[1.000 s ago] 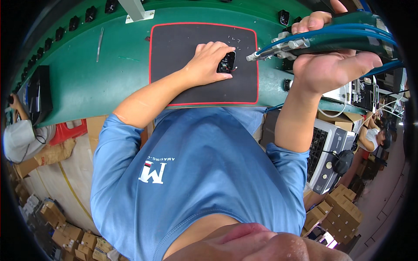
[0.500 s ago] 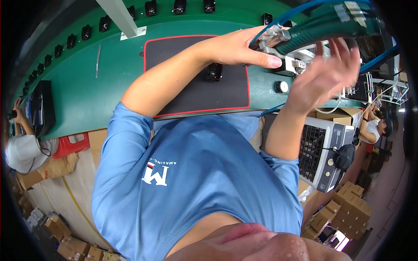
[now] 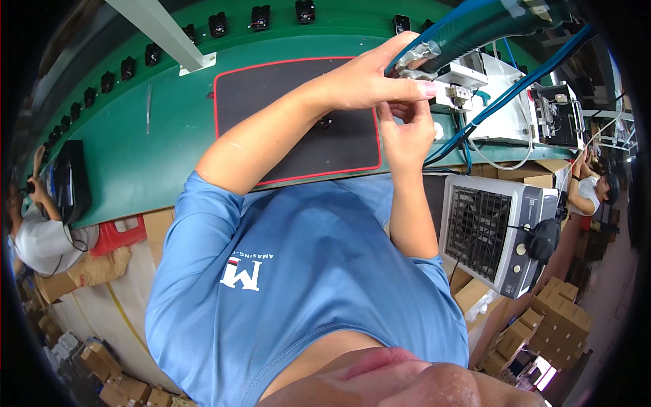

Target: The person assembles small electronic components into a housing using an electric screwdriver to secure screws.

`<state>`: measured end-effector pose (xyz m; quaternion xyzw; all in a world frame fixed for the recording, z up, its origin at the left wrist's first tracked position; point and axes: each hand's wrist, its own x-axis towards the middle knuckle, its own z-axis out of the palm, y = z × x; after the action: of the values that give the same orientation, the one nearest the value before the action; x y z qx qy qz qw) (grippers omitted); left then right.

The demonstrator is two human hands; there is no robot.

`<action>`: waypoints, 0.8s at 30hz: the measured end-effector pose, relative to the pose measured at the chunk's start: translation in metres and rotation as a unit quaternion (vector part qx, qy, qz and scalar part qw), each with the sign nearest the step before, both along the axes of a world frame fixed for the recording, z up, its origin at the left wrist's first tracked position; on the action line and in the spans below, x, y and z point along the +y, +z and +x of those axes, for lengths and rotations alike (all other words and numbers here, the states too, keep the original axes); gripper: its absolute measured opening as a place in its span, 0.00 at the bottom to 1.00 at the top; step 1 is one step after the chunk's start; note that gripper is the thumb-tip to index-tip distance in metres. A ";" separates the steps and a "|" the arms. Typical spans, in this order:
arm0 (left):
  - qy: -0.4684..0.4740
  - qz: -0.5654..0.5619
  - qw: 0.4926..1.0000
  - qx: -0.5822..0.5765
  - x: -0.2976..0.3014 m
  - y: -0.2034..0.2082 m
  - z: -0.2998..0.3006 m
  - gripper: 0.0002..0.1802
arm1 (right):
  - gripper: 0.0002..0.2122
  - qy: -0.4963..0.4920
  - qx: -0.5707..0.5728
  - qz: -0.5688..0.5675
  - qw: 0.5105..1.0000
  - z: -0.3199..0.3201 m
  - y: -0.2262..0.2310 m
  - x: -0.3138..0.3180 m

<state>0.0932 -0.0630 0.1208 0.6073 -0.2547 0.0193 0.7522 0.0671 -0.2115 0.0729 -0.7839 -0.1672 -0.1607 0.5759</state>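
Observation:
My left hand (image 3: 380, 78) is closed beside the metal clamp fitting (image 3: 419, 60) at the end of a dark green ribbed hose (image 3: 495, 37). Its thumb stretches to the right, and the other fingers are hidden behind the fitting. Close below that thumb, my right hand (image 3: 409, 136) has its fingers curled together, the two hands nearly touching. Whatever lies between them is hidden. Left of the right hand, a small black part (image 3: 324, 122) rests on the red-edged black mat (image 3: 298, 152), partly covered by my left forearm.
A white machine (image 3: 502, 108) with blue and white tubes stands right of my hands. Small black units (image 3: 260, 17) line the green belt behind the bench. A metal post (image 3: 159, 30) rises at far left. An air cooler (image 3: 481, 230) stands right. People work at both sides.
My right hand has come left and inward from beside the hose to just under my left thumb, its fingers now curled. The left hand stays by the fitting. The whole view has shifted slightly.

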 end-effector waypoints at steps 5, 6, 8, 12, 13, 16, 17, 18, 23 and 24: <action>0.030 -0.010 0.999 0.014 -0.004 0.004 -0.010 0.32 | 0.13 -0.019 0.022 0.019 0.999 0.001 -0.002 0.003; 0.061 -0.005 0.998 0.013 -0.005 0.007 -0.012 0.33 | 0.13 -0.017 0.024 0.017 0.999 0.002 -0.003 0.002; 0.124 0.058 0.990 -0.039 -0.004 0.014 -0.014 0.32 | 0.13 -0.029 -0.021 -0.037 0.999 0.004 -0.004 -0.002; 0.165 0.138 0.973 -0.082 -0.001 0.023 -0.011 0.27 | 0.12 -0.001 0.047 0.060 0.997 0.006 0.000 -0.003; 0.165 0.152 0.968 -0.109 -0.001 0.023 -0.010 0.26 | 0.12 0.004 0.050 0.055 0.997 0.006 -0.001 -0.004; 0.170 0.142 0.972 -0.081 -0.004 0.020 -0.010 0.26 | 0.12 0.012 0.063 0.051 0.997 0.010 -0.003 -0.009; 0.176 0.145 0.971 -0.075 -0.004 0.019 -0.010 0.26 | 0.12 0.014 0.065 0.048 0.997 0.009 -0.004 -0.010; 0.179 0.143 0.971 -0.074 -0.003 0.018 -0.008 0.26 | 0.12 0.011 0.067 0.033 0.997 0.008 -0.003 -0.009; 0.182 0.187 0.961 -0.097 -0.002 0.005 -0.003 0.32 | 0.13 0.018 0.094 0.052 0.994 0.007 -0.003 -0.006; 0.198 0.186 0.955 -0.116 -0.004 0.003 -0.002 0.31 | 0.13 0.020 0.099 0.041 0.994 0.008 -0.005 -0.009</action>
<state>0.0907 -0.0671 0.1242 0.7683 -0.2143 0.1902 0.5724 0.0755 -0.2204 0.0675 -0.7685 -0.1184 -0.0767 0.6242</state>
